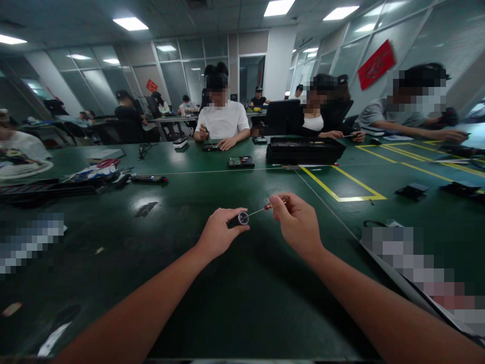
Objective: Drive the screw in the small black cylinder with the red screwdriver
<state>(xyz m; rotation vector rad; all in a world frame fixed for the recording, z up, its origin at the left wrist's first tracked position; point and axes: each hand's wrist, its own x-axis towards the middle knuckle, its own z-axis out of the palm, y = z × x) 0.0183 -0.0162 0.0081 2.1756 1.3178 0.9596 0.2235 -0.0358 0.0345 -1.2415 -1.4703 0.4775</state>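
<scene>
My left hand (223, 230) is closed round a small dark cylindrical part (243, 218), whose round end with a pale rim faces right. Between the fingers and thumb of my right hand (299, 220) is the reddish, see-through handle of a screwdriver (258, 210). Its thin metal shaft slants down to the left, and the tip reaches the round end of the part. Whether the tip sits in a screw is too small to tell. Both hands are held above the green table (235, 313).
A circuit-board device (241, 162) and a long black bin (306, 150) stand ahead. Left lie a dark pen-shaped tool (149, 179) and red-handled scissors (108, 163) among clutter. Small black parts (412, 190) lie right, past yellow tape (359, 197). Several people sit around the table.
</scene>
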